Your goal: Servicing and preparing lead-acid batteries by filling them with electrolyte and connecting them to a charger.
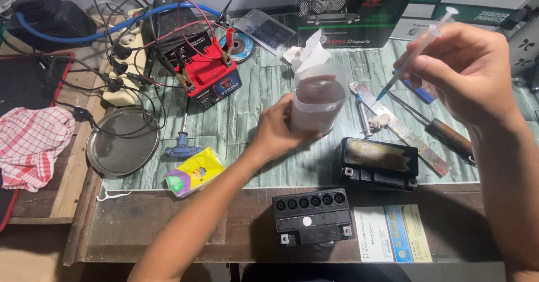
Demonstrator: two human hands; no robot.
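My left hand grips a translucent plastic jug standing on the bench, with white tissue sticking out behind its rim. My right hand is raised at the right and holds a thin syringe with a blue tip pointing down toward the jug. Near the front edge sits a small black battery with a row of open filler holes on top. A second black battery lies just behind it to the right.
A red-topped battery with clamp leads and tangled cables sits at the back left beside a power strip. Around lie a round metal lid, yellow packet, checked cloth, screwdrivers, metal file and cardboard boxes.
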